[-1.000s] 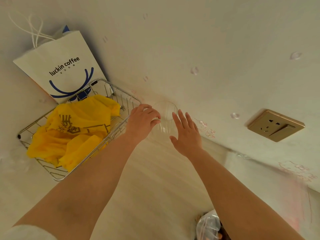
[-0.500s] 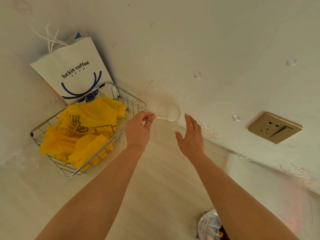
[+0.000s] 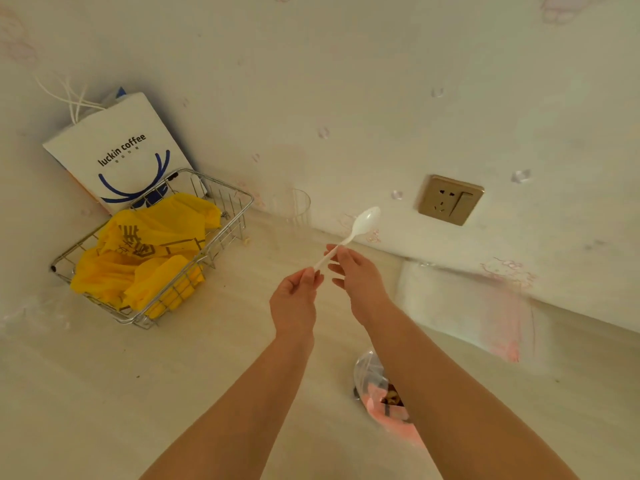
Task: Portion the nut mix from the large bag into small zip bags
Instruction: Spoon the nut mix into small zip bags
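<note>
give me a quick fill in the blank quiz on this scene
1. Both hands hold a white plastic ____.
2. The wire basket holds a ____ plastic bag.
3. The paper bag behind the basket reads "luckin ____".
4. The clear cup stands against the ____.

Missing words: spoon; yellow; coffee; wall

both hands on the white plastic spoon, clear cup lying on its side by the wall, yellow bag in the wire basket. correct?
One error: the clear cup stands upright by the wall, not on its side, as the head view shows. The rest holds: left hand and right hand both pinch the white plastic spoon by its handle, and the yellow bag lies in the wire basket.
</note>
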